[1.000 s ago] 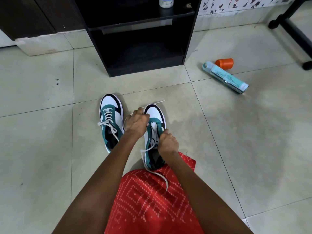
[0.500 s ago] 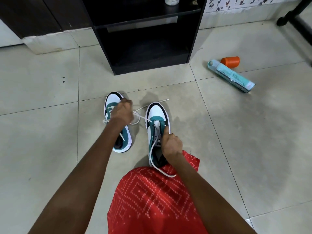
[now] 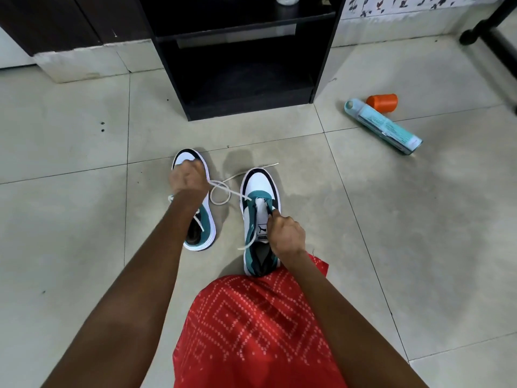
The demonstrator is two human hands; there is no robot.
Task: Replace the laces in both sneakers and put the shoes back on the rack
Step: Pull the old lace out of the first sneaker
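The white-and-teal sneaker (image 3: 258, 191) stands upright on the tiled floor (image 3: 70, 219), toe towards the black rack (image 3: 246, 107), heel against a red patterned cloth (image 3: 251, 331) over the person's lap. Its white tongue is bare, and the white lace (image 3: 223, 189) enters only at the front eyelets.

The right hand (image 3: 286, 235) sits over the sneaker's opening, fingers (image 3: 272, 217) curled and pinching the teal eyelet flap beside the tongue. Whether they also hold a strand of lace cannot be told.

The left hand (image 3: 188, 179) is closed in a fist round the lace, held above the toe of the second sneaker (image 3: 207, 231). From the fist the lace runs across to the front eyelets, forming a loop between the two shoes. One free end lies on the floor past the toe, and another strand hangs down the sneaker's side by the tongue.

The second sneaker stands just beside the first, laced, partly hidden under the left wrist.

Well apart, near the rack's corner, a pale teal spray can (image 3: 383, 126) lies on its side, with an orange cap (image 3: 382, 102) just beside it.
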